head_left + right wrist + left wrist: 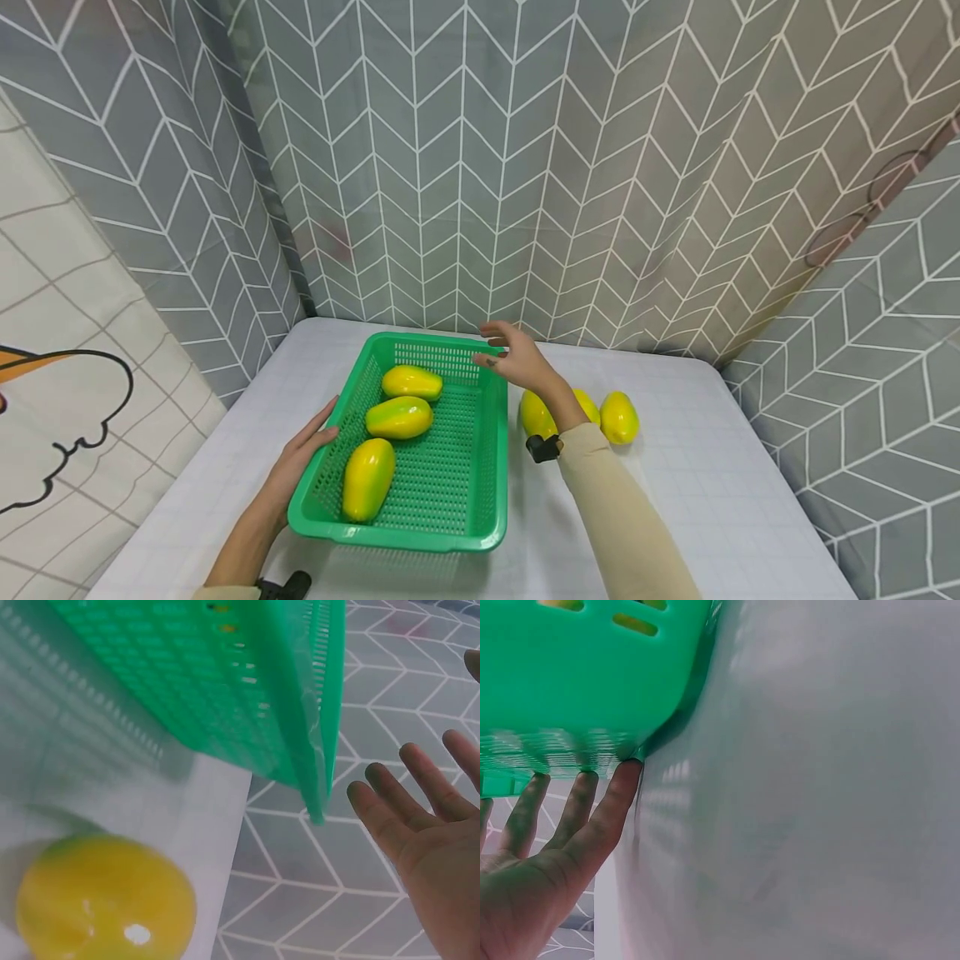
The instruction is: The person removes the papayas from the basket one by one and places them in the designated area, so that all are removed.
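A green plastic basket (450, 546) stands on the white-covered table. Three glossy yellow-green fruits, shaped like papayas, lie along its left side: one at the back (412, 382), one in the middle (400, 417) and one at the front (368, 481). My left hand (296, 458) rests against the basket's left side, its fairly straight fingers (604, 810) touching the wall in the left wrist view. My right hand (517, 358) hovers by the basket's far right corner, fingers spread and holding nothing. The right wrist view shows it apart from the rim.
To the right of the basket lie three more yellow fruits, a near one (537, 415), one partly behind my right wrist (586, 405) and one farther right (619, 417). A grey patterned curtain (480, 167) hangs behind the table (705, 475).
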`<state>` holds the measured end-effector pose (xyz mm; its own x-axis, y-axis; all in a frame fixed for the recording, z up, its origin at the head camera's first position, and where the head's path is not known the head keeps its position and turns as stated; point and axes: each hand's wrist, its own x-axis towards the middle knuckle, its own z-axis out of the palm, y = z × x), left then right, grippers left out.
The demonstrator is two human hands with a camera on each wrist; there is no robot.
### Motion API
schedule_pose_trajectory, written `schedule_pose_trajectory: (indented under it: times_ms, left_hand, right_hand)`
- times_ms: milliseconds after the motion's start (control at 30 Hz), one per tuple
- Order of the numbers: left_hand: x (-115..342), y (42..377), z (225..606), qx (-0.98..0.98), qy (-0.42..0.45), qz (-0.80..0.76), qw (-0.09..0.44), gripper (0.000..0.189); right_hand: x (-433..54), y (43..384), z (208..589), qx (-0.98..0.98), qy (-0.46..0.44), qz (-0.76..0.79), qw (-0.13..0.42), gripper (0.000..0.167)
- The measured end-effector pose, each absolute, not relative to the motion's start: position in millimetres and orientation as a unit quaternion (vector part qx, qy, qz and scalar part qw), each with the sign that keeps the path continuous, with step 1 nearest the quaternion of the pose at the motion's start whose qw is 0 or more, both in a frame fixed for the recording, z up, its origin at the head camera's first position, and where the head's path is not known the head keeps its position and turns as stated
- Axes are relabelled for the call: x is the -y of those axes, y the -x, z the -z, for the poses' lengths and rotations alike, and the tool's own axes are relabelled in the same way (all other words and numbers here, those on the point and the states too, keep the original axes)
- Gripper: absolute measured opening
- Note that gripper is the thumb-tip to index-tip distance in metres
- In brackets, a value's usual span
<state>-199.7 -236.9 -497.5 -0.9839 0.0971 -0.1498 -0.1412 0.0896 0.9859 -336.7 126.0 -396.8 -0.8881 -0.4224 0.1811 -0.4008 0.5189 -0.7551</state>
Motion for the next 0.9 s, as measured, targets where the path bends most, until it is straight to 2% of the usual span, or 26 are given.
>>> schedule_pose_trajectory:
  times_ms: [900]
  left_hand:
    - [235.4, 200.4, 499.2, -0.730, 0.019, -0.678, 0.087, 0.062]
  right_hand:
    - [-75.8, 341.2, 392.8, -0.856, 0.257, 0.447, 0.036, 0.058]
